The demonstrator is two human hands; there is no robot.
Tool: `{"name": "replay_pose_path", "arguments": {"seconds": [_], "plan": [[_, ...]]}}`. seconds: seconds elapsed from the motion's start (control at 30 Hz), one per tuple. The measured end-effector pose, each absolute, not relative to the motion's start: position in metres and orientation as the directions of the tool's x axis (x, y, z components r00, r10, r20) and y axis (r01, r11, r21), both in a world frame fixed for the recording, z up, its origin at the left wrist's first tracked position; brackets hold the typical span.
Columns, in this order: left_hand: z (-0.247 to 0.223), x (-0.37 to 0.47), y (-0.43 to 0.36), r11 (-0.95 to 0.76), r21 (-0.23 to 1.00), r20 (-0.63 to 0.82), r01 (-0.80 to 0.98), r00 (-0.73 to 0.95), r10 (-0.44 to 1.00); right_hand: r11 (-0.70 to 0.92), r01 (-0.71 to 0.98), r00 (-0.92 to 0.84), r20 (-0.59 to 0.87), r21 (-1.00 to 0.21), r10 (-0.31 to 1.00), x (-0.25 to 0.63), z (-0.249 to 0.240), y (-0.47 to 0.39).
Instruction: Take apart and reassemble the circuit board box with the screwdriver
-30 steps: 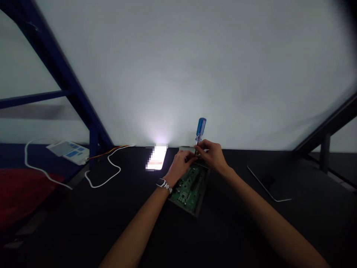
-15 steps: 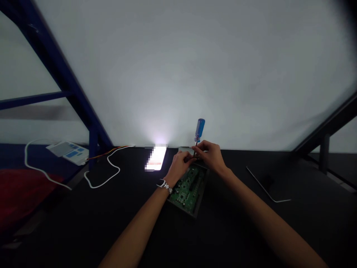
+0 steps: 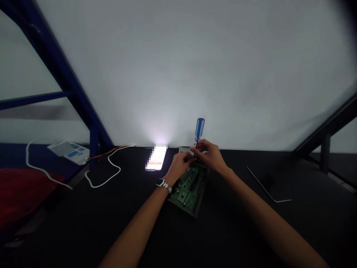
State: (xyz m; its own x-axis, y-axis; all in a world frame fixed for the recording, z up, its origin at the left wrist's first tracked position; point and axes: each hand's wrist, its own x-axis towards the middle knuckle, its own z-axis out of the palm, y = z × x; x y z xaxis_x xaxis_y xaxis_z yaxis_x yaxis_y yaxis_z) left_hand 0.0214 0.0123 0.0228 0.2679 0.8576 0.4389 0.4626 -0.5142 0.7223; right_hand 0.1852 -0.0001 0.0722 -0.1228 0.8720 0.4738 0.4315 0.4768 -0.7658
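A screwdriver [image 3: 199,129] with a blue and clear handle stands nearly upright, its tip down at the far end of a green circuit board [image 3: 185,190]. The board lies in a shallow grey metal tray [image 3: 199,204]. My right hand [image 3: 210,155] pinches the screwdriver's shaft between thumb and fingers, below the handle. At the board's far left corner, my left hand [image 3: 180,165] has its fingers closed together close to the tip. Whatever lies between those fingers is too small and hidden to make out. A silver watch or bracelet circles my left wrist.
A lit phone [image 3: 156,158] lies left of my hands against the pale wall [image 3: 223,74]. Further left are a white cable [image 3: 118,171] and a white-and-blue card-like panel [image 3: 69,152]. A thin bent rod or edge [image 3: 262,186] lies right on the black table [image 3: 223,238].
The screwdriver's handle has turned slightly and stands a touch more upright. My right fingers have shifted a little on the shaft; my left hand stays in place.
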Motion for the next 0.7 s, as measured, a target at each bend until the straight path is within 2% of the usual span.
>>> {"name": "replay_pose_path", "arguments": {"seconds": [0.1, 0.3, 0.43, 0.53, 0.7], "plan": [[0.026, 0.020, 0.012, -0.525, 0.702, 0.444, 0.480, 0.282, 0.851, 0.448, 0.422, -0.090, 0.455, -0.788, 0.886, 0.185, 0.070, 0.002], [0.028, 0.003, 0.016, -0.700, 0.517, 0.471, 0.493, 0.519, 0.714, 0.492, 0.447, -0.214, 0.445, -0.747, 0.870, 0.188, 0.075, 0.000], [0.022, 0.002, 0.024, -0.728, 0.462, 0.432, 0.507, 0.588, 0.683, 0.497, 0.437, -0.247, 0.431, -0.750, 0.868, 0.189, 0.078, -0.004], [0.017, 0.005, 0.030, -0.737, 0.446, 0.445, 0.508, 0.589, 0.674, 0.455, 0.430, -0.172, 0.423, -0.780, 0.889, 0.188, 0.076, -0.003], [0.012, 0.008, 0.033, -0.730, 0.457, 0.467, 0.508, 0.562, 0.683, 0.366, 0.273, -0.037, 0.371, -0.890, 0.928, 0.190, 0.069, 0.003]]}}
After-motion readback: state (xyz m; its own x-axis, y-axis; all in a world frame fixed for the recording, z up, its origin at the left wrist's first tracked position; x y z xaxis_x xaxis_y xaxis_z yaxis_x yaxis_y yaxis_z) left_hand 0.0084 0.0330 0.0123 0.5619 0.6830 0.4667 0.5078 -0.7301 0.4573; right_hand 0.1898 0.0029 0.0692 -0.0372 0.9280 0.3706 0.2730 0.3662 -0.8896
